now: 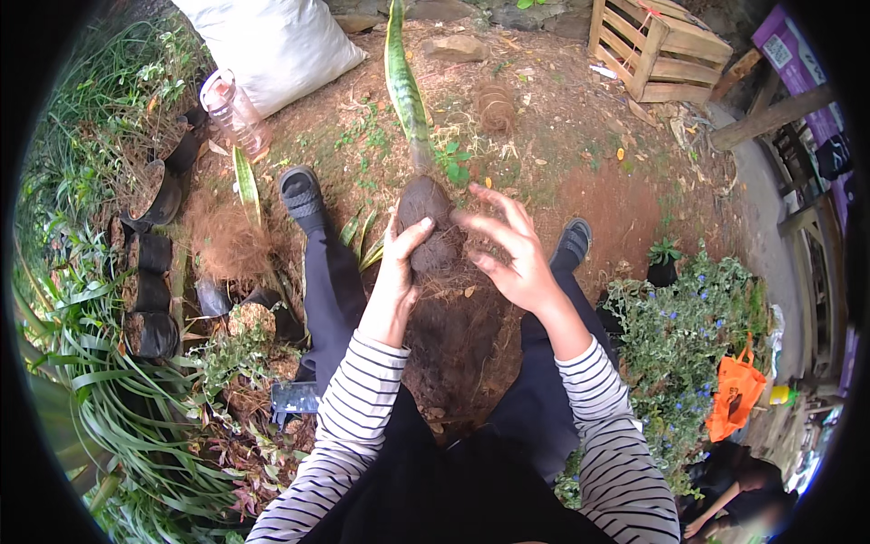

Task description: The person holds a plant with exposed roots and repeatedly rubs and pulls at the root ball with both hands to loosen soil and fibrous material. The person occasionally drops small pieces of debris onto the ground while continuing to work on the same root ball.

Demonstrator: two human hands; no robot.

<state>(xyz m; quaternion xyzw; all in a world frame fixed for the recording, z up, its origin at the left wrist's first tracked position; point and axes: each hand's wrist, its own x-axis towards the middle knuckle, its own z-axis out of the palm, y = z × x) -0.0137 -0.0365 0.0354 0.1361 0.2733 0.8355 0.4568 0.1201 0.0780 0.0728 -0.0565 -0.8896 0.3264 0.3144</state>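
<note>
A snake plant leaf (408,88), green with yellow edges, points away from me and rises out of a dark ball of soil (425,200) with brown fibres on it. My left hand (401,265) grips the left side of this ball, thumb lying across its surface. My right hand (513,255) hovers just right of the ball, soiled fingers apart and nothing in them; whether a fingertip touches it I cannot tell. Beneath both hands, dark loose soil (452,340) covers the ground between my legs. The ball's underside is hidden.
Left are a coir fibre clump (231,238), a pink bottle (234,112), a white sack (272,54), black plant bags (153,292) and a phone (295,398). Ahead lie a fibre roll (496,107) and wooden crate (663,51). Right are flowering plants (686,319), an orange bag (736,398) and another person (741,486).
</note>
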